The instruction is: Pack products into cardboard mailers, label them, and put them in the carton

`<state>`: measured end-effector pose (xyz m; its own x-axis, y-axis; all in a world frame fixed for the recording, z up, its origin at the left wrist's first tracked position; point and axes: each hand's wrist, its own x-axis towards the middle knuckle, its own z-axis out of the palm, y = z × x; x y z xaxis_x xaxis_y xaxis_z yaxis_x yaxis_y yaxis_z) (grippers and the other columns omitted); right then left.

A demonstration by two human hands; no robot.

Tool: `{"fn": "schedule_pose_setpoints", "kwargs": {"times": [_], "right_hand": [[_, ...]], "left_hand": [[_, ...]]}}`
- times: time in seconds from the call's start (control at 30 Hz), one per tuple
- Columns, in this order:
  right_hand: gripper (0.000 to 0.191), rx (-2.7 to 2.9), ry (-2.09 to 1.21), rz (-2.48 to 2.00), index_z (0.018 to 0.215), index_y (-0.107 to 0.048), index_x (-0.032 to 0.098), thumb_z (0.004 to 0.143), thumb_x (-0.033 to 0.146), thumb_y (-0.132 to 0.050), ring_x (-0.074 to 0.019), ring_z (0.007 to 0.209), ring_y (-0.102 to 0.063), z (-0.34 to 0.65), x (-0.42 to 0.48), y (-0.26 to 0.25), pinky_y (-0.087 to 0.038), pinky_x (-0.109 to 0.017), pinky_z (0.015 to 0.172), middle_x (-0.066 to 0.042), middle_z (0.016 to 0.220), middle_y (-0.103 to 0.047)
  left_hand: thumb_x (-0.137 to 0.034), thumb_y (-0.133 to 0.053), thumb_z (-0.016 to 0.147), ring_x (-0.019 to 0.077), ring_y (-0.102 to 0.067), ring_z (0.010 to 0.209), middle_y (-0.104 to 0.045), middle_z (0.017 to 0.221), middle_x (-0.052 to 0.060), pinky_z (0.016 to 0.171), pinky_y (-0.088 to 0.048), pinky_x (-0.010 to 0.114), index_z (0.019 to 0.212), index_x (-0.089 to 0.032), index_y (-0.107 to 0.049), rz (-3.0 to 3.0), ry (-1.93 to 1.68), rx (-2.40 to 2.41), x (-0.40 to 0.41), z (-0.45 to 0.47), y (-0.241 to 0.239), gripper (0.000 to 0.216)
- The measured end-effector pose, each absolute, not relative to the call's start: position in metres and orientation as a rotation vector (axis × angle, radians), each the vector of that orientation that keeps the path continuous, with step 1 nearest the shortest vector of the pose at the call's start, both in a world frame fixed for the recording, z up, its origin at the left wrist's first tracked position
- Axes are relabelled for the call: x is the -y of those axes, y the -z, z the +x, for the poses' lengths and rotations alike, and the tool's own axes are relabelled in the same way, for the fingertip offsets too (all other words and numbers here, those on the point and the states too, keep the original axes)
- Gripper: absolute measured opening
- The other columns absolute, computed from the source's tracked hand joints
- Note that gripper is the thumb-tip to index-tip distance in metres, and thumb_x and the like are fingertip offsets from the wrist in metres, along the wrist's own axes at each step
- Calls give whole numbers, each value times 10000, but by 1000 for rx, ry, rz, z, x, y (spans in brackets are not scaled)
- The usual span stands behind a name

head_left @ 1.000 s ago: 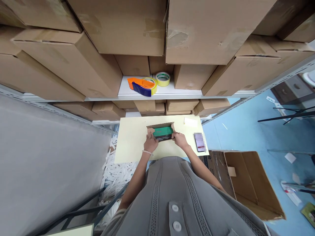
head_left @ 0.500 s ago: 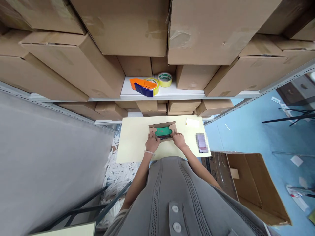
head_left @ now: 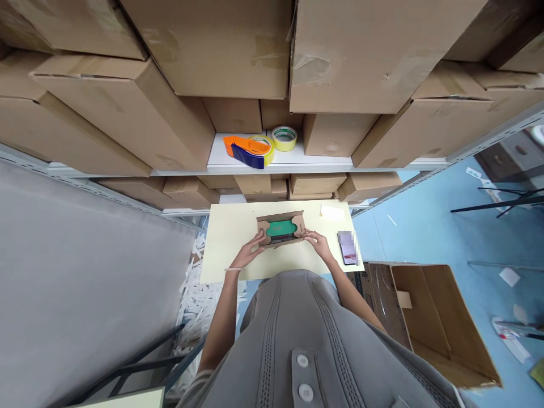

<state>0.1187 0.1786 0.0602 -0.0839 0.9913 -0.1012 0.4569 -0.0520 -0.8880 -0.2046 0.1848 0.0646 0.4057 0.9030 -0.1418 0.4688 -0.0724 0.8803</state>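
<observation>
A small open cardboard box (head_left: 281, 218) with a green item (head_left: 282, 229) inside sits on a pale yellow table (head_left: 229, 238). My left hand (head_left: 249, 253) touches the box's near left corner, fingers stretched towards it. At the near right corner, my right hand (head_left: 318, 243) rests its fingertips on the box's edge. Both hands look spread rather than clenched. The box's near flap is partly hidden by my fingers.
A phone (head_left: 347, 248) and a white slip (head_left: 332, 212) lie right of the box. On the shelf (head_left: 255, 161) behind are an orange tape dispenser (head_left: 246, 148) and a yellow tape roll (head_left: 284, 137) among large cartons. An open carton (head_left: 429, 317) stands on the blue floor, right.
My hands have slid outwards from over the box to its near corners. My left arm has swung out to the left. The box's near side looks more raised.
</observation>
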Motion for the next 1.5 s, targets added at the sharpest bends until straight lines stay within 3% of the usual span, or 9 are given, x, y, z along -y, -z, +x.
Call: {"fn": "schedule_pose_setpoints", "kwargs": {"times": [0.17, 0.33, 0.6, 0.7, 0.9, 1.07, 1.23, 1.5], "right_hand": [[253, 1450, -1080, -1497, 810, -696, 228, 829, 449, -574, -229, 1027, -625, 117, -184, -50, -449, -374, 946, -55, 944, -718], [313, 1405, -1009, -1546, 790, -663, 223, 814, 515, -553, -221, 894, -595, 115, -190, -43, -464, -347, 844, -46, 819, -684], [375, 1466, -1042, -1610, 726, -561, 219, 831, 572, -491, -183, 737, -551, 114, -200, -44, -433, -295, 741, 2, 688, -591], [356, 1467, -1149, -1527, 763, -545, 215, 836, 560, -500, -176, 757, -580, 117, -194, -47, -444, -295, 755, 0, 745, -618], [232, 1706, -1276, -1345, 861, -609, 233, 857, 461, -571, -215, 1011, -603, 131, -172, -47, -412, -392, 927, -54, 1042, -703], [196, 1903, -1181, -1324, 874, -644, 250, 872, 433, -572, -234, 1025, -581, 136, -171, -43, -393, -423, 935, -58, 1048, -712], [308, 1658, -1121, -1455, 857, -633, 234, 847, 525, -535, -208, 852, -574, 120, -179, -35, -438, -349, 802, -42, 884, -684], [451, 1228, -1051, -1727, 786, -528, 229, 734, 677, -537, -147, 535, -458, 94, -190, -30, -357, -254, 541, 56, 531, -503]], "left_hand": [[-484, -581, 825, 223, -467, 1310, -643, 1252, 55, 1136, -319, 405, 1124, -230, -673, 1475, -825, -1343, -181, -198, -50, 403], [-392, -599, 812, 214, -622, 1091, -708, 1092, 51, 1032, -434, 398, 980, -218, -703, 1379, -919, -1438, -186, -191, -44, 264], [-345, -608, 808, 213, -641, 984, -723, 933, 45, 954, -481, 385, 849, -222, -716, 1440, -952, -1582, -188, -188, -38, 169], [-365, -602, 819, 212, -640, 983, -719, 930, 50, 951, -488, 390, 831, -222, -716, 1509, -953, -1538, -183, -191, -35, 184], [-347, -664, 783, 223, -585, 1113, -728, 908, 37, 1037, -437, 435, 794, -251, -714, 1621, -888, -1377, -163, -199, -24, 109], [-345, -663, 777, 226, -569, 1158, -730, 923, 40, 1070, -412, 452, 819, -252, -721, 1575, -878, -1393, -155, -198, -22, 118], [-380, -571, 821, 212, -610, 1099, -719, 1012, 50, 1023, -448, 392, 889, -240, -730, 1474, -905, -1488, -162, -192, -26, 222], [-469, -532, 824, 207, -640, 913, -716, 872, 45, 884, -475, 337, 792, -215, -689, 1324, -885, -1840, -182, -173, -26, 300]]}}
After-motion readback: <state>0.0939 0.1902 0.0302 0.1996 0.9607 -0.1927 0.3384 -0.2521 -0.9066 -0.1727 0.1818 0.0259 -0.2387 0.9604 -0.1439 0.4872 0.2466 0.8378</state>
